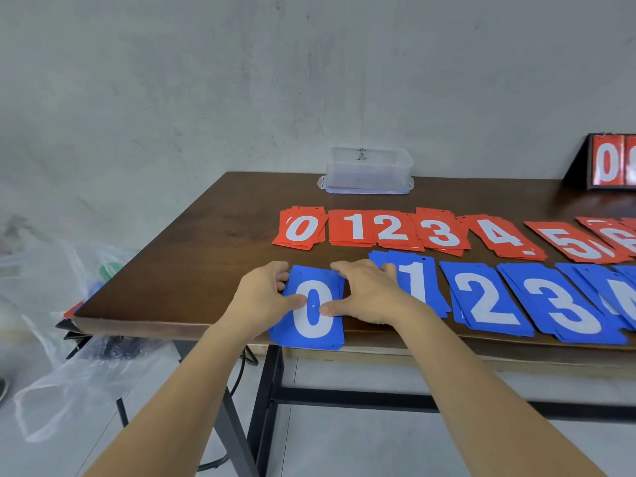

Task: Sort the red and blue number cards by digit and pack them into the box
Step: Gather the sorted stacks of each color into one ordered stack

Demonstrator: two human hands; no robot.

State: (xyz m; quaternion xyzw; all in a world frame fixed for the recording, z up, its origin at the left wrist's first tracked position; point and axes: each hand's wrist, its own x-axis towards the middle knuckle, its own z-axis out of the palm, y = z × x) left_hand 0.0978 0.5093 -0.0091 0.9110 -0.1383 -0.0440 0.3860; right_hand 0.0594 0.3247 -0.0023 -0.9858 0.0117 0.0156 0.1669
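A stack of blue 0 cards [311, 333] lies at the table's front edge, overhanging it a little. My left hand [263, 296] grips its left side, thumb on top. My right hand [366, 294] grips its right side, thumb on the card's face. To the right lie blue stacks of 1 [418, 280], 2 [483, 297] and 3 [564, 309]. Behind them runs a row of red stacks: 0 [301, 228], 1 [356, 227], 2 [392, 230], 3 [442, 232], 4 [500, 235], 5 [568, 244]. A clear plastic box [369, 170] stands at the back.
The brown wooden table [206, 235] ends at a grey wall. A scoreboard stand [611, 163] showing a red 0 sits at the back right. Clear plastic bags [79, 359] hang off the table's left end. More red and blue stacks run off the right edge.
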